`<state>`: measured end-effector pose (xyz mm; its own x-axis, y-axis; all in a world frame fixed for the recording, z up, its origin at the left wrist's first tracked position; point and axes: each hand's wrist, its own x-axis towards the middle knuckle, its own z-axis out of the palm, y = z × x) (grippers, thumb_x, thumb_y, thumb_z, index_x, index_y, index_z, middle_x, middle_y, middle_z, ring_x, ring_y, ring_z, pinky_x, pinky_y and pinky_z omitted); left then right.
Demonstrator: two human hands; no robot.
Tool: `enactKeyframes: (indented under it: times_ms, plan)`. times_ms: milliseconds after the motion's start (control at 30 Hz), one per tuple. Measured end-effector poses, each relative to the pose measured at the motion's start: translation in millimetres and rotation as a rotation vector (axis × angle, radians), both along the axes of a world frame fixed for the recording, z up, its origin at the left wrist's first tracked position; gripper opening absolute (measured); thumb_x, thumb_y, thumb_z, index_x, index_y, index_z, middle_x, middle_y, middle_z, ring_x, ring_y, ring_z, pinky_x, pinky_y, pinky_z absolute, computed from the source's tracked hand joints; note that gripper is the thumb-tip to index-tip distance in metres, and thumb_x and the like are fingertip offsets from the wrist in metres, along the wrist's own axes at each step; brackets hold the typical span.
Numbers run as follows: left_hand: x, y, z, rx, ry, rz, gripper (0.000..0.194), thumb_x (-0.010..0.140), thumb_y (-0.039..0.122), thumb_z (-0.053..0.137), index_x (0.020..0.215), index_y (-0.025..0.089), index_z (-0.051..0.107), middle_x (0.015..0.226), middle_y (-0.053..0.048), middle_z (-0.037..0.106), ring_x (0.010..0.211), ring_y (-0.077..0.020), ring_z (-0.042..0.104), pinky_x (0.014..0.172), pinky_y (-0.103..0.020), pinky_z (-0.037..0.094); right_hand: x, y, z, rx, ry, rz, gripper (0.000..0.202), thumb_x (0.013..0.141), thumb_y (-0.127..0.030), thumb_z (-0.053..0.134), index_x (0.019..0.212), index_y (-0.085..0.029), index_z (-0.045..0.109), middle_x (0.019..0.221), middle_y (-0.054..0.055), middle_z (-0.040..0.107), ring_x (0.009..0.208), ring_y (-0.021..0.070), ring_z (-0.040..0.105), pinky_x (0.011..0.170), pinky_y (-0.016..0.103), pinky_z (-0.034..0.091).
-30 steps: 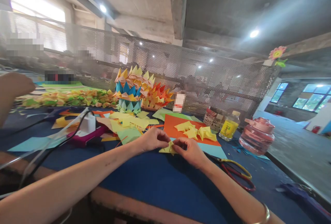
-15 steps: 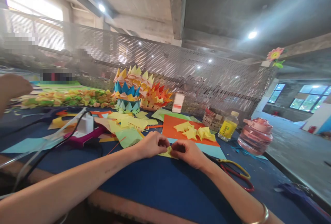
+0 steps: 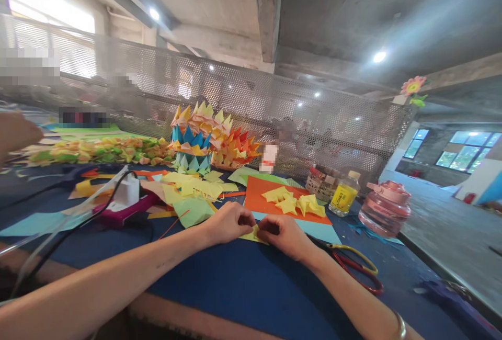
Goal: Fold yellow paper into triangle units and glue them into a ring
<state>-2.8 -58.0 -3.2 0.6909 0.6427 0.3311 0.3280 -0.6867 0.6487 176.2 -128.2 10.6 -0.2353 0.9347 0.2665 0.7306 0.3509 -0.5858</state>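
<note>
The person's left hand (image 3: 235,222) and right hand (image 3: 284,236) are meeting just on the near side of the orange paper sheet (image 3: 254,191), over the blue tabletop (image 3: 235,293). Between them they are holding a small yellow paper piece (image 3: 250,235), which is lying low at the tabletop, in front of the orange sheet's near left corner. The left hand's thumb and fingers are closing on it from one side; the right hand's thumb and curled fingers are pinching it from the other, partly covering it, so its exact folds are staying hidden.

Folded yellow paper pieces (image 3: 288,205) are resting on the orange sheet, and a light blue paper sheet (image 3: 323,231) is showing from beneath its near edge. To the right of the orange sheet, a yellow-labelled bottle (image 3: 344,196) is standing upright, with a pink water jug (image 3: 385,213) farther right. Scissors (image 3: 336,246) with red and yellow handles are lying nearer than the orange sheet, to its right.

Left of the orange sheet, loose yellow paper (image 3: 204,189) is lying scattered; behind that, pointed paper ornaments (image 3: 192,141) are standing. A magenta power strip (image 3: 121,214) is lying well to the orange sheet's left.
</note>
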Motion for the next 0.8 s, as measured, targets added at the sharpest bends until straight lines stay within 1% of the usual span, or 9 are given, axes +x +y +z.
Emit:
enactKeyframes:
  times_ms: [133, 233, 367, 467, 633, 800]
  plan:
    - [-0.1, 0.7, -1.7, 0.069, 0.003, 0.004, 0.018, 0.069, 0.019, 0.056, 0.074, 0.015, 0.073, 0.067, -0.001, 0.069, 0.061, -0.013, 0.058, 0.056, -0.018, 0.038, 0.1, 0.1, -0.4, 0.048, -0.048, 0.011, 0.005, 0.074, -0.019, 0.062, 0.07, -0.017, 0.065, 0.059, -0.004, 0.055, 0.055, 0.0092, 0.047, 0.052, 0.02, 0.037]
    - [0.2, 1.6, -2.8, 0.133, 0.004, -0.013, 0.018, 0.068, 0.014, 0.055, 0.071, 0.016, 0.072, 0.068, -0.001, 0.068, 0.062, -0.013, 0.058, 0.058, -0.019, 0.039, 0.9, 0.6, -0.4, 0.098, -0.09, 0.042, 0.007, 0.073, -0.014, 0.061, 0.072, -0.018, 0.065, 0.061, -0.004, 0.057, 0.055, 0.0094, 0.048, 0.051, 0.019, 0.038]
    - [-0.9, 0.3, -1.4, 0.234, 0.011, -0.096, 0.02, 0.067, 0.007, 0.053, 0.068, 0.017, 0.07, 0.07, -0.001, 0.066, 0.068, -0.0131, 0.058, 0.065, -0.02, 0.04, 2.4, 1.0, -0.5, 0.146, -0.146, 0.091, 0.015, 0.071, -0.005, 0.057, 0.072, -0.018, 0.065, 0.065, -0.003, 0.059, 0.057, 0.0095, 0.051, 0.054, 0.019, 0.04]
    - [-3.4, -2.1, 0.5, 0.29, 0.034, -0.154, 0.022, 0.067, 0.003, 0.051, 0.068, 0.017, 0.068, 0.072, -0.001, 0.064, 0.071, -0.0131, 0.057, 0.067, -0.02, 0.04, 3.5, 1.1, -0.9, 0.168, -0.173, 0.102, 0.016, 0.07, -0.004, 0.057, 0.072, -0.018, 0.064, 0.066, -0.003, 0.059, 0.058, 0.0095, 0.051, 0.055, 0.019, 0.041]
    - [-7.7, -4.1, 2.0, 0.447, 0.155, -0.191, 0.022, 0.075, 0.005, 0.049, 0.073, 0.018, 0.066, 0.079, -0.001, 0.062, 0.076, -0.0134, 0.057, 0.07, -0.02, 0.04, 4.3, 1.6, -0.7, 0.218, -0.242, 0.16, 0.018, 0.069, -0.002, 0.056, 0.071, -0.018, 0.062, 0.067, -0.003, 0.057, 0.058, 0.0098, 0.05, 0.056, 0.02, 0.04]
    - [-9.6, -6.5, 3.7, 0.512, 0.24, -0.194, 0.02, 0.077, 0.006, 0.048, 0.074, 0.018, 0.064, 0.081, -0.001, 0.06, 0.077, -0.0146, 0.058, 0.07, -0.021, 0.04, 3.9, 0.7, 1.2, 0.299, -0.367, 0.199, 0.019, 0.068, 0.0, 0.054, 0.066, -0.018, 0.059, 0.066, -0.002, 0.054, 0.06, 0.0107, 0.048, 0.057, 0.02, 0.038]
